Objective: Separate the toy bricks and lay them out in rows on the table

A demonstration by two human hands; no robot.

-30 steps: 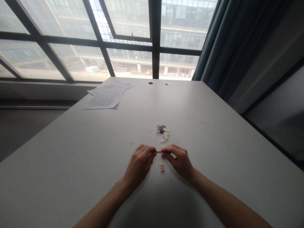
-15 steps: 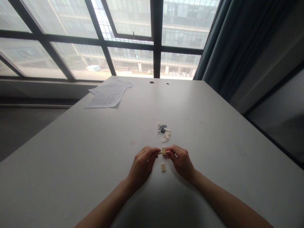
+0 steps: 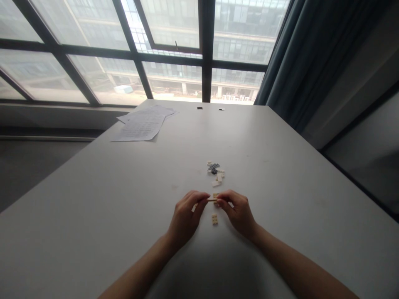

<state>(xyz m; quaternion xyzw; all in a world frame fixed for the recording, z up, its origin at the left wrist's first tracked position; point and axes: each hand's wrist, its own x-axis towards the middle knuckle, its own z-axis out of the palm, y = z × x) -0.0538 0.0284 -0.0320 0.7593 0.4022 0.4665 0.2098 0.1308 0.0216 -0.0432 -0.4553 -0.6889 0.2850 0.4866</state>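
Between both hands is a thin tan building-brick plate (image 3: 212, 200), seen nearly edge-on. My left hand (image 3: 188, 214) pinches its left end with thumb and fingers. At the right end my right hand (image 3: 237, 211) is closed on it in a similar pinch. Just behind the plate lies another tan studded piece (image 3: 215, 195), partly hidden by the fingers and the held plate. A small tan studded plate (image 3: 214, 219) lies flat on the table nearer to me, between the wrists and touched by neither hand.
Beyond my hands is a small pile of white pieces (image 3: 219, 178) and grey pieces (image 3: 214, 168). Printed papers (image 3: 140, 126) lie at the far left of the white table (image 3: 118, 199). Windows stand behind it, a dark curtain (image 3: 289, 62) at the right.
The held plate has tilted slightly and looks more level and edge-on. Both hands keep their pinch in almost the same place. The loose pieces have stayed put.
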